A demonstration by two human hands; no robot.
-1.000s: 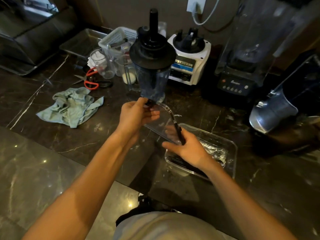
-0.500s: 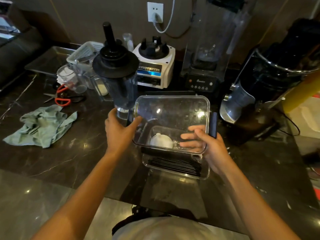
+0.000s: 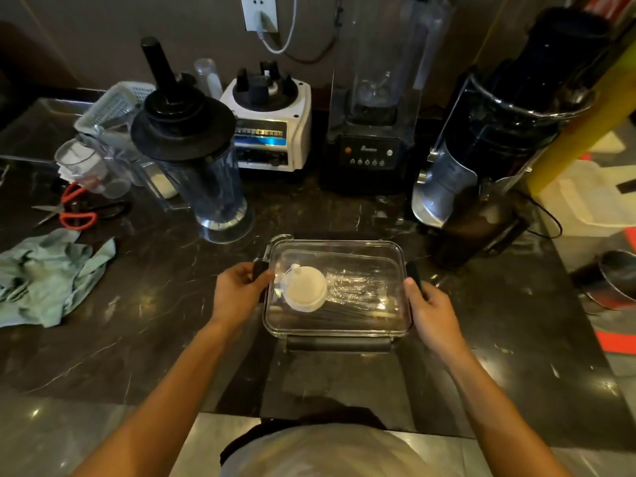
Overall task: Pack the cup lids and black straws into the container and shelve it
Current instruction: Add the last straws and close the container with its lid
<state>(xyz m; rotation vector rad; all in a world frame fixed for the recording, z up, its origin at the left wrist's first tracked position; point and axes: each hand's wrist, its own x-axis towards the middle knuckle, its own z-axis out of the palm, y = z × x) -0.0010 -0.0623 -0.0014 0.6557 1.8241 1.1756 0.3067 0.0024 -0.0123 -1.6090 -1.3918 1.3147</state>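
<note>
We see the clear container lying flat on the dark counter, long axis left to right. Our left hand and right hand pinch its black side clips; straws lie lengthwise beneath a white lid.

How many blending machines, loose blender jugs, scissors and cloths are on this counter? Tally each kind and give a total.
Blending machines: 3, white base, covered black blender, dark machine
Loose blender jugs: 1
Scissors: 1 pair
Cloths: 1
Total: 6
</note>
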